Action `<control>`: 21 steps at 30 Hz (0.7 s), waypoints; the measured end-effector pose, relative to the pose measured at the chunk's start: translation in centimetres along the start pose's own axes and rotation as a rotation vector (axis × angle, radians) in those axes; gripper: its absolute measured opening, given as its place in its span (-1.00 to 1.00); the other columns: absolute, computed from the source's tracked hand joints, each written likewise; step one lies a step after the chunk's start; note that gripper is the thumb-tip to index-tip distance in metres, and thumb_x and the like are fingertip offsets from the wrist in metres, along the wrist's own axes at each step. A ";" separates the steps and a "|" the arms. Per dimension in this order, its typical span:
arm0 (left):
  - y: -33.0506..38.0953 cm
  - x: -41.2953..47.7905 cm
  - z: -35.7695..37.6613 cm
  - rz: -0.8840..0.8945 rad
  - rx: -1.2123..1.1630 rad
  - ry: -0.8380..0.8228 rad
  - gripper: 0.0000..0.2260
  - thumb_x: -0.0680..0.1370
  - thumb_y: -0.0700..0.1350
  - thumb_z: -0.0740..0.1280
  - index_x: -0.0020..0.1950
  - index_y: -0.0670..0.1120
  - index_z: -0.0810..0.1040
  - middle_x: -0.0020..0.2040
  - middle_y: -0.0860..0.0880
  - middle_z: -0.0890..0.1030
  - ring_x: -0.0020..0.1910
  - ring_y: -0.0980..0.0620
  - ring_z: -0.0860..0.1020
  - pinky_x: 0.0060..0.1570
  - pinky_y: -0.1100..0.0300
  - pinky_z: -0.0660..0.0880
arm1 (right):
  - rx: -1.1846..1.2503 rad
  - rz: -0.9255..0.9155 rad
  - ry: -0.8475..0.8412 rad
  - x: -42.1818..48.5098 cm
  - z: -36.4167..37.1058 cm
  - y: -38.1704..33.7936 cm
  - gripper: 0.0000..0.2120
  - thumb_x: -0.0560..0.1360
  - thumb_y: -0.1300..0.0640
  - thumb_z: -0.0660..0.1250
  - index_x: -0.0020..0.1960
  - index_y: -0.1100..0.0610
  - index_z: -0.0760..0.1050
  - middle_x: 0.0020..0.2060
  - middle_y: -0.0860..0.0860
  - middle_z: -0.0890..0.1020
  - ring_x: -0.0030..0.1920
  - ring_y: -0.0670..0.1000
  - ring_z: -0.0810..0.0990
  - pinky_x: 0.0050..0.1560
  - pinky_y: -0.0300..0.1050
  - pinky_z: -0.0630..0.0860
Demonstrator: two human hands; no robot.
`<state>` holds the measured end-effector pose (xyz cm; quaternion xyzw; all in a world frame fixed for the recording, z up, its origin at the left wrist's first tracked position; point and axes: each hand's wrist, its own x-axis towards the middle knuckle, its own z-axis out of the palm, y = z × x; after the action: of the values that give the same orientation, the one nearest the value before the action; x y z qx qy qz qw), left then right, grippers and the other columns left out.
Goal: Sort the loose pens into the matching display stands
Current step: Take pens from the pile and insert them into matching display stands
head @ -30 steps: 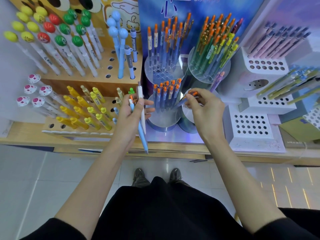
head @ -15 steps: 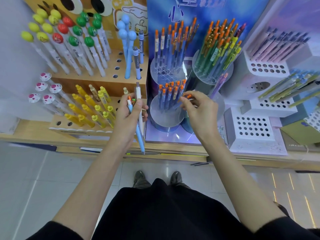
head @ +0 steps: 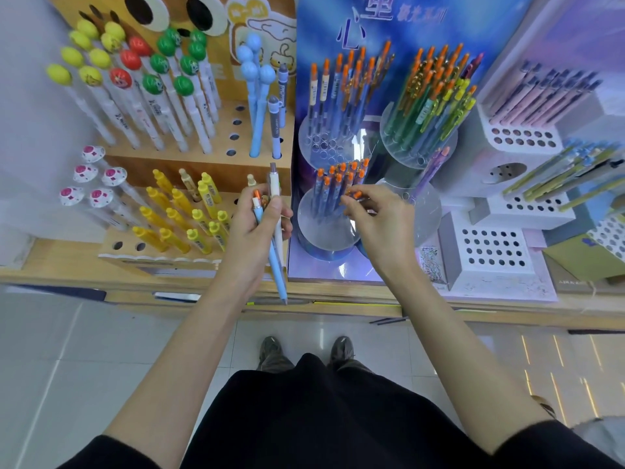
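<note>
My left hand [head: 258,228] grips a small bundle of loose pens [head: 275,252]: a light blue one with an orange cap, a white one with a grey top, and others hidden in the palm. My right hand [head: 375,220] pinches the orange cap of a blue pen [head: 355,195] at the right edge of the low clear round stand [head: 326,228], which holds several blue pens with orange caps. Two taller clear stands [head: 416,140] behind hold more orange-capped pens.
A wooden stand [head: 162,255] at left carries yellow pens and has open holes; fruit-topped white pens stand above it. White perforated blocks [head: 490,248] sit at right with pink and green pens. The shelf edge [head: 338,299] runs below my hands; my shoes are on the tiled floor.
My right hand has shifted left with the orange-capped pen, from the right-hand stand toward the low clear stand. My left hand keeps its bundle and has barely moved.
</note>
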<state>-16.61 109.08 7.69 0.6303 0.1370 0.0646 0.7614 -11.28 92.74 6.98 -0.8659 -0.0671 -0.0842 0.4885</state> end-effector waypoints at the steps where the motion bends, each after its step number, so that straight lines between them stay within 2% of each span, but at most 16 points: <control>1: 0.0 0.0 0.0 0.000 -0.001 -0.005 -0.94 0.64 -0.19 0.17 0.04 -0.04 0.40 -0.28 0.06 0.55 -0.32 0.09 0.49 -0.21 0.21 0.50 | -0.005 0.000 0.008 -0.2 0.0 0.1 -0.89 0.48 0.21 0.39 -0.05 0.23 0.63 -0.21 0.03 0.61 -0.22 0.04 0.64 -0.08 0.00 0.56; 6: 0.1 -0.1 -0.1 -0.008 -0.009 -0.013 -0.92 0.63 -0.18 0.17 0.03 -0.01 0.41 -0.29 0.07 0.55 -0.32 0.11 0.50 -0.22 0.23 0.50 | -0.004 -0.021 0.058 -0.7 0.0 0.5 -0.90 0.49 0.23 0.37 -0.03 0.22 0.63 -0.23 0.03 0.62 -0.24 -0.11 0.56 -0.10 -0.29 0.50; 8: 0.1 -0.2 0.0 -0.012 -0.012 -0.012 -0.92 0.63 -0.19 0.17 0.03 -0.02 0.42 -0.29 0.07 0.55 -0.32 0.11 0.51 -0.21 0.23 0.51 | 0.007 0.007 0.053 -0.5 0.4 0.7 -0.90 0.50 0.22 0.37 -0.03 0.21 0.63 -0.21 0.06 0.64 -0.25 -0.07 0.61 -0.09 -0.23 0.53; 10: 0.1 -0.2 0.0 -0.019 -0.013 -0.003 -0.92 0.63 -0.18 0.18 0.05 -0.02 0.42 -0.29 0.08 0.57 -0.31 0.12 0.53 -0.20 0.25 0.52 | 0.011 0.059 0.026 -0.1 0.7 0.7 -0.88 0.50 0.20 0.36 0.00 0.20 0.61 -0.17 0.09 0.66 -0.19 0.02 0.64 -0.08 -0.18 0.53; 13: 0.1 -0.4 -0.1 -0.025 -0.013 0.002 -0.93 0.63 -0.17 0.18 0.08 -0.04 0.43 -0.27 0.05 0.58 -0.31 0.12 0.55 -0.20 0.25 0.52 | -0.054 0.077 -0.046 0.1 1.3 0.7 -0.87 0.51 0.24 0.34 0.03 0.21 0.60 -0.13 0.12 0.67 -0.15 0.03 0.64 -0.11 -0.36 0.43; 15: 0.1 -0.5 -0.1 -0.027 -0.011 0.001 -0.93 0.63 -0.17 0.18 0.07 -0.05 0.43 -0.27 0.05 0.58 -0.32 0.13 0.55 -0.22 0.25 0.52 | -0.057 0.100 -0.088 -0.1 1.8 0.6 -0.90 0.50 0.28 0.33 0.01 0.22 0.57 -0.14 0.12 0.66 -0.12 0.06 0.64 -0.10 -0.27 0.45; 18: 0.0 -0.4 -0.2 -0.033 -0.008 -0.005 -0.93 0.63 -0.18 0.18 0.08 -0.07 0.42 -0.31 0.09 0.59 -0.33 0.13 0.54 -0.23 0.25 0.52 | 0.004 0.186 -0.048 -0.3 2.4 0.6 -0.92 0.49 0.28 0.34 -0.01 0.22 0.51 -0.13 0.11 0.64 -0.10 0.10 0.64 -0.03 -0.07 0.52; 21: 0.0 -0.5 -0.3 -0.054 -0.024 -0.012 -0.94 0.63 -0.20 0.18 0.05 -0.08 0.42 -0.31 0.08 0.60 -0.35 0.12 0.51 -0.28 0.25 0.49 | 0.031 0.237 -0.006 0.3 2.7 0.2 -0.92 0.50 0.27 0.35 -0.02 0.23 0.49 -0.15 0.08 0.62 -0.12 0.10 0.63 -0.03 -0.06 0.53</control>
<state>-17.17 109.27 7.66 0.6176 0.1487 0.0420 0.7712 -10.71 94.99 5.50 -0.8603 0.0330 -0.0225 0.5082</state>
